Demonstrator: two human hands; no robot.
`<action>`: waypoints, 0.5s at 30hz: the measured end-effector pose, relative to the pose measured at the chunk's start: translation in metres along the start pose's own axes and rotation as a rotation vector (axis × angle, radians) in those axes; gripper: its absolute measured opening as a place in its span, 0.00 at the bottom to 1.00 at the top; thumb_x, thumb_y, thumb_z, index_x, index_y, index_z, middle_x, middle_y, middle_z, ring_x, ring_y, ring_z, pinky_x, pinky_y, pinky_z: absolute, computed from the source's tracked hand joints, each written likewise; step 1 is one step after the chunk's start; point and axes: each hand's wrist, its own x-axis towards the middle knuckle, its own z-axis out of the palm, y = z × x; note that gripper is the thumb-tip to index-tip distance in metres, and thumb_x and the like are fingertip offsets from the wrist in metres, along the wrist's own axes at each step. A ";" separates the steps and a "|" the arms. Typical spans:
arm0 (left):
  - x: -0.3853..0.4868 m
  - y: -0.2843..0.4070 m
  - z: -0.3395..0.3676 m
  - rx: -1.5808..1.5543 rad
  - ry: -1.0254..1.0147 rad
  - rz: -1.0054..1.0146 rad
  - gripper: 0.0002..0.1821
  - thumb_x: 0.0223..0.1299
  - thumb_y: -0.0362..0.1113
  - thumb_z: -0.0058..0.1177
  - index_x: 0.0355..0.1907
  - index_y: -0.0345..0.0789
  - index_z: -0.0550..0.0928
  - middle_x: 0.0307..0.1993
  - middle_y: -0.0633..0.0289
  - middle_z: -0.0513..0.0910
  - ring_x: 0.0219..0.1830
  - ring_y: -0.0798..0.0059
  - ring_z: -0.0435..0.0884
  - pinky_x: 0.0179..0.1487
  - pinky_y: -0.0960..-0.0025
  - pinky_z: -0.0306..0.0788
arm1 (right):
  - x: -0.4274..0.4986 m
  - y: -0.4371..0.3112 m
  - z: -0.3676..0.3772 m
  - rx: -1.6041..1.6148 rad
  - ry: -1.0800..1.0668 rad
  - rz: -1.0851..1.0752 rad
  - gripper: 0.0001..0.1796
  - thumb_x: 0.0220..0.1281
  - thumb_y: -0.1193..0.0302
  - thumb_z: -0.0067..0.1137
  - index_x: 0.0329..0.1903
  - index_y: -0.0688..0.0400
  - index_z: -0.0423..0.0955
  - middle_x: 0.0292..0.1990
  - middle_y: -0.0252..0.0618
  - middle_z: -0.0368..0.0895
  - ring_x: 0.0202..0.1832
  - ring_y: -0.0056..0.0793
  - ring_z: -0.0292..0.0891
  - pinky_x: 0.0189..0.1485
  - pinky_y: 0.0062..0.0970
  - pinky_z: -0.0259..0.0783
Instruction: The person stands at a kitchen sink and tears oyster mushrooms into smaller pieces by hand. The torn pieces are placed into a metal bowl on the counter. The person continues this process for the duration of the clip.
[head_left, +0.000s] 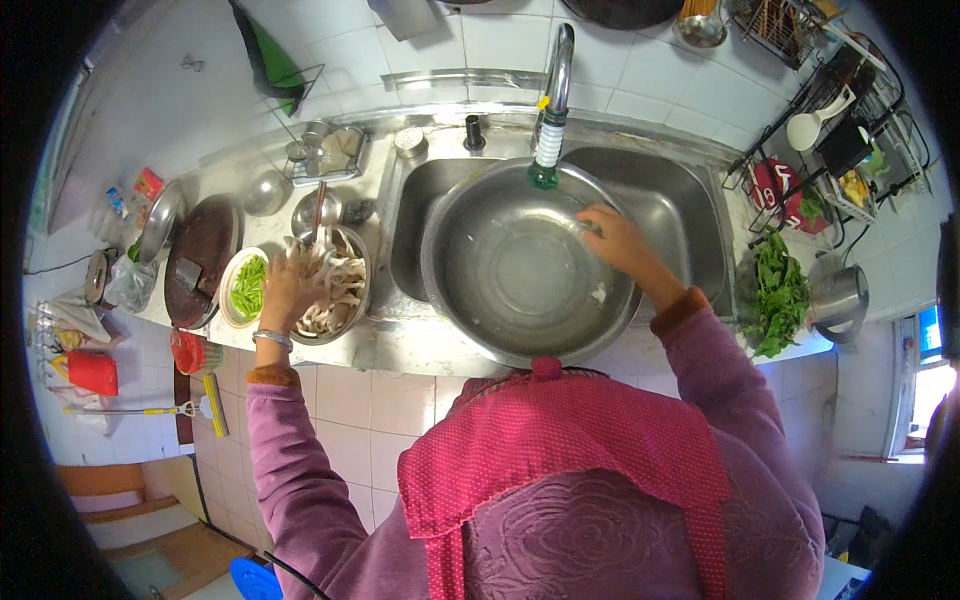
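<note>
A large metal basin (536, 255) rests over the double sink, with a little water and a few white scraps inside. My right hand (606, 232) is over the basin's right part, fingers curled; whether it holds a scrap is unclear. My left hand (289, 289) is at the left edge of a metal bowl heaped with torn oyster mushrooms (337, 281), its fingers spread and slightly blurred. Just left of that hand, a white bowl (225, 296) holds chopped green vegetable pieces (249, 287). Chopsticks (320, 206) lean from a small metal bowl (304, 217) behind the mushrooms.
The faucet (559, 82) with its white hose end (550, 146) hangs over the basin's back rim. At left are a round cutting board (196, 247) and a cleaver (187, 274). Leafy greens (776, 296) and a metal pot (840, 294) stand right, below a dish rack (825, 157).
</note>
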 end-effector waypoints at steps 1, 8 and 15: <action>-0.001 0.006 -0.003 0.013 0.082 0.036 0.47 0.38 0.51 0.69 0.63 0.37 0.66 0.61 0.40 0.67 0.63 0.44 0.65 0.64 0.55 0.62 | 0.002 0.006 0.008 -0.139 0.043 -0.130 0.23 0.57 0.65 0.56 0.55 0.61 0.72 0.48 0.52 0.79 0.50 0.46 0.76 0.54 0.38 0.70; -0.020 0.137 0.002 -0.567 0.052 0.212 0.21 0.57 0.41 0.57 0.50 0.31 0.79 0.45 0.47 0.81 0.47 0.52 0.80 0.50 0.62 0.73 | -0.002 0.005 0.030 -0.487 -0.546 0.125 0.21 0.56 0.57 0.52 0.42 0.60 0.80 0.40 0.52 0.81 0.44 0.49 0.78 0.48 0.45 0.73; -0.059 0.254 0.076 -0.075 -0.387 0.542 0.17 0.60 0.43 0.49 0.48 0.37 0.79 0.47 0.52 0.80 0.46 0.52 0.80 0.48 0.58 0.75 | -0.053 -0.037 0.033 -0.526 -0.824 0.006 0.17 0.55 0.61 0.51 0.37 0.60 0.81 0.35 0.51 0.82 0.38 0.50 0.79 0.43 0.44 0.73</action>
